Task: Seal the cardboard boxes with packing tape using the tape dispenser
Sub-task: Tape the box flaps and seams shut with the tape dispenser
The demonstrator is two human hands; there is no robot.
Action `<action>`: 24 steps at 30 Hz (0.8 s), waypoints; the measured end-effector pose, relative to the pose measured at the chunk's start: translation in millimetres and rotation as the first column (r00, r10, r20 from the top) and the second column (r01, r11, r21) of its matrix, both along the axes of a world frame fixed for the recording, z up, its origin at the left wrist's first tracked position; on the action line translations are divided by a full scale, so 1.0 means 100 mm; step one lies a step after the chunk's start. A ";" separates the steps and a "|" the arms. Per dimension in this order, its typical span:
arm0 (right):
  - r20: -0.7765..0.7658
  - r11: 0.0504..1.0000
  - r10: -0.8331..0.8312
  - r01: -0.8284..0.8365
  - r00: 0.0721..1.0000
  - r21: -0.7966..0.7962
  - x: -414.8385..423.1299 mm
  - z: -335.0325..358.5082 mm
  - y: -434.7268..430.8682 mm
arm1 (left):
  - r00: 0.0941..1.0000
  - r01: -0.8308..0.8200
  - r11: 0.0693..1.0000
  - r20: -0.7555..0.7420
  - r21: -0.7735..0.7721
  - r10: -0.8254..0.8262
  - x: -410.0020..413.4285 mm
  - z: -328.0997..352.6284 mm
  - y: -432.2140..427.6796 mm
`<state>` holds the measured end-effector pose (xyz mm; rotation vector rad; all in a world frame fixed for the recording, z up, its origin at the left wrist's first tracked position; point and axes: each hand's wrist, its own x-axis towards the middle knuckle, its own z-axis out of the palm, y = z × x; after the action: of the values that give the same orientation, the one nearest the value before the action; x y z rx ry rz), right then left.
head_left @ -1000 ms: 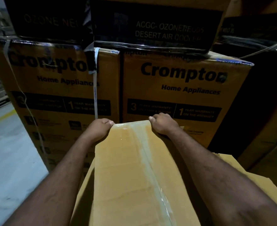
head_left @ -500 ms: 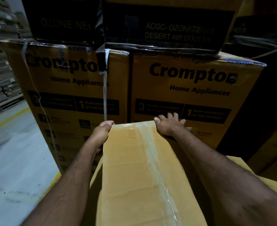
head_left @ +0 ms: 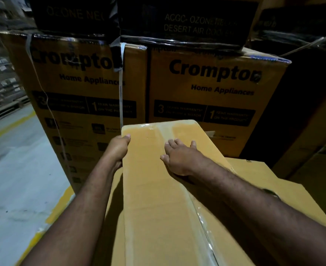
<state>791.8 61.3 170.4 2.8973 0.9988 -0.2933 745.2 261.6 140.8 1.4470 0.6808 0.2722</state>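
A long plain cardboard box lies in front of me, its top seam covered by a strip of clear packing tape that runs from the far edge down toward me. My left hand grips the box's left edge near the far corner, thumb on top. My right hand lies flat on the box top over the tape, fingers spread, holding nothing. No tape dispenser is in view.
Another brown box lies under and to the right of the taped one. Stacked printed appliance cartons form a wall just beyond, with dark cartons on top and white strapping hanging down. Grey warehouse floor with yellow lines lies to the left.
My right hand left the far edge of the box, opened flat and slid back toward me along the tape. My left hand shifted from the far corner to the left edge.
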 end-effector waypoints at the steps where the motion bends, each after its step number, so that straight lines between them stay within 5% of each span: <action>1: 0.009 1.000 0.009 -0.009 1.000 -0.015 -0.12 0.03 -0.06 | 1.000 -0.023 1.000 -0.007 0.013 0.023 0.01 0.03 -0.01; 14: -0.035 0.990 -0.121 0.118 0.992 -0.073 -1.88 0.14 -1.07 | 0.988 -0.144 0.989 0.056 0.019 0.143 -0.18 0.03 -0.18; 21: -0.063 0.989 -0.133 0.137 0.989 0.059 -1.68 -0.01 -0.99 | 0.985 0.167 0.954 -0.008 0.250 -0.170 -1.66 -0.19 -0.94; 24: -0.064 0.989 -0.113 0.118 0.992 0.084 -1.72 0.01 -1.02 | 0.990 0.126 0.957 0.036 0.261 -0.140 -2.08 -0.38 -1.19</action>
<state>619.7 -40.6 171.8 3.0490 0.8748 -0.3519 537.1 142.3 103.0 1.7208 0.5142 0.3027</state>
